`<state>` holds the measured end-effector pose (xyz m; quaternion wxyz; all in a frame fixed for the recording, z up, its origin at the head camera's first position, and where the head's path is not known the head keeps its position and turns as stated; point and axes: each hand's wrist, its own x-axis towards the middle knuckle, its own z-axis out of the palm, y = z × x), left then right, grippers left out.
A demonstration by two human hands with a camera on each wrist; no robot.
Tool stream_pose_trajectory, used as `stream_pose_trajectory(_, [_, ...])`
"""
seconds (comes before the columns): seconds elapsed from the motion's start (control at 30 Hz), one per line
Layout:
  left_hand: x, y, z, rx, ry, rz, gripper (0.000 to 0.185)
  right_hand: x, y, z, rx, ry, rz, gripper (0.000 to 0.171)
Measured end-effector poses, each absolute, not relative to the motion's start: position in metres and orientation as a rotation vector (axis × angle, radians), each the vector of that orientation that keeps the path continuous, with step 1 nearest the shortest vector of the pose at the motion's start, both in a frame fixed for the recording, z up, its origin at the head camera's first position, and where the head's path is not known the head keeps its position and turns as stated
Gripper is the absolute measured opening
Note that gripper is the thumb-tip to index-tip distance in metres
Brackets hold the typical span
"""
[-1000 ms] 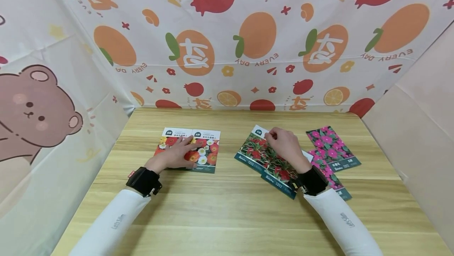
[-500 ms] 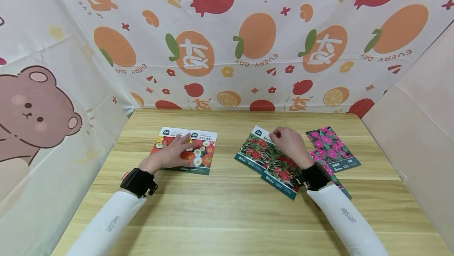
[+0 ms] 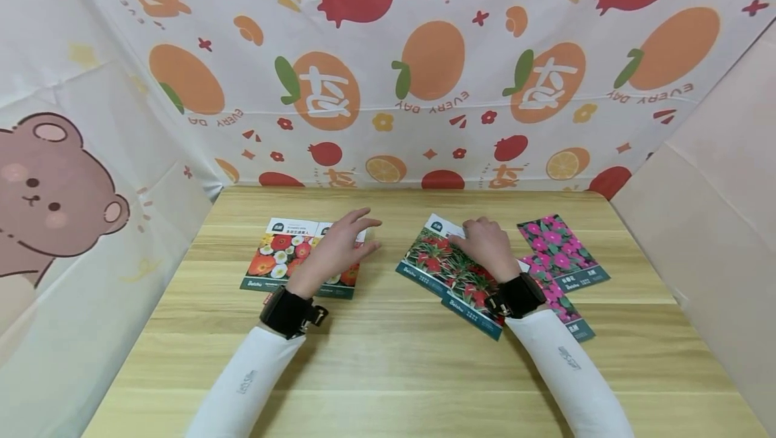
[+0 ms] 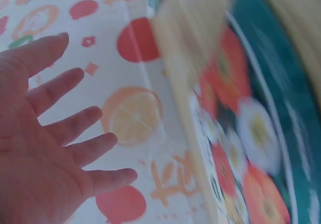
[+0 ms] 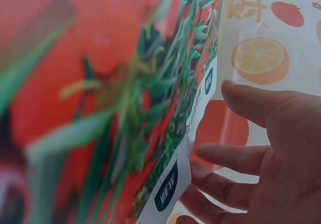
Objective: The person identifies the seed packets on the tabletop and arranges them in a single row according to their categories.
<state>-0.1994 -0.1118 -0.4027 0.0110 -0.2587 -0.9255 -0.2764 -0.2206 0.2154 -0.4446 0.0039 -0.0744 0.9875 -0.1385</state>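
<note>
Two flower seed packets with orange, red and white blooms lie side by side at the left: a left poppy packet (image 3: 267, 264) and a right poppy packet (image 3: 348, 276). Over the right one is my left hand (image 3: 332, 253), raised off it with fingers spread and holding nothing; the left wrist view shows its bare palm. My right hand (image 3: 490, 248) is over two overlapping packets of red flowers, the left one (image 3: 429, 253) and the right one (image 3: 467, 310). Its fingertips are at their top edge in the right wrist view, loosely bent, with the thumb apart; contact is hard to tell.
Farther right lie two overlapping packets of pink flowers, an upper one (image 3: 560, 249) and a lower one (image 3: 572, 323), the latter partly covered. They are on a wooden table (image 3: 376, 370). A fruit-print cloth (image 3: 388, 128) hangs behind the table's back edge.
My left hand has lifted off the poppy packets and moved right, after sliding them slightly left. My right hand stays over the red flower packets, its fingers a little less curled.
</note>
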Motion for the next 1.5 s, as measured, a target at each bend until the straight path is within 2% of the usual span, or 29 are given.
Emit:
stream_pose_trajectory(0.5, [-0.201, -0.087, -0.416, -0.621, -2.85, -0.999, 0.037, -0.223, 0.211, -0.444, -0.144, 3.087, -0.497, 0.049])
stream_pose_trajectory(0.73, [-0.202, -0.087, -0.419, -0.595, -2.825, -1.04, 0.036, -0.225, 0.21, -0.443, -0.214, 3.066, -0.829, 0.022])
stream_pose_trajectory(1.0, [-0.199, -0.084, -0.42, -0.579, -2.809, -1.184, 0.039, -0.231, 0.209, -0.441, -0.318, 2.909, -1.367, 0.032])
stream_pose_trajectory(1.23, [-0.197, -0.078, -0.423, -0.554, -2.785, -1.401, 0.051, -0.222, 0.195, -0.417, -0.262, 2.806, -1.521, 0.032])
stream_pose_trajectory(1.5, [-0.194, -0.077, -0.43, -0.54, -2.735, -1.614, 0.052, -0.218, 0.188, -0.416, -0.189, 2.675, -1.724, 0.031])
